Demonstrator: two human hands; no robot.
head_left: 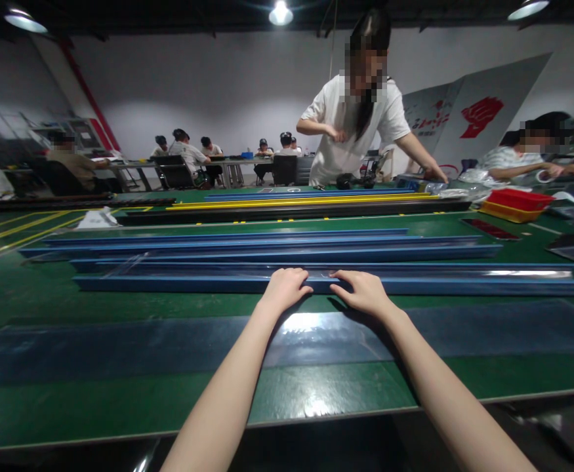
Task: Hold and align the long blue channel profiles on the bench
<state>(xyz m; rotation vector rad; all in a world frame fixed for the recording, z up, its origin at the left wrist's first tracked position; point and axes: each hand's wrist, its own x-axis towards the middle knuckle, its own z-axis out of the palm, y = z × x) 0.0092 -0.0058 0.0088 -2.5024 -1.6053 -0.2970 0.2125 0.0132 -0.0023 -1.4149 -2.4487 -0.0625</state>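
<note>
A long blue channel-shaped profile [193, 284] lies across the green table, a shiny clear strip showing along its inside. My left hand [288, 287] is closed over its near wall, thumb on the front side and fingers reaching inside. Just to the right, my right hand [360, 290] grips the same wall in a like way, its thumb pointing left. A short stretch of the profile shows between the two hands. Nearer to me, under my forearms, a long transparent film strip [168, 344] lies flat.
More blue profiles [277, 251] lie behind, then black and yellow bars [296, 204]. A red and yellow bin [515, 204] stands at right, near a dark phone-like slab [489, 229]. A co-worker [360, 124] leans over the far side. The table's edge [336, 418] runs below my arms.
</note>
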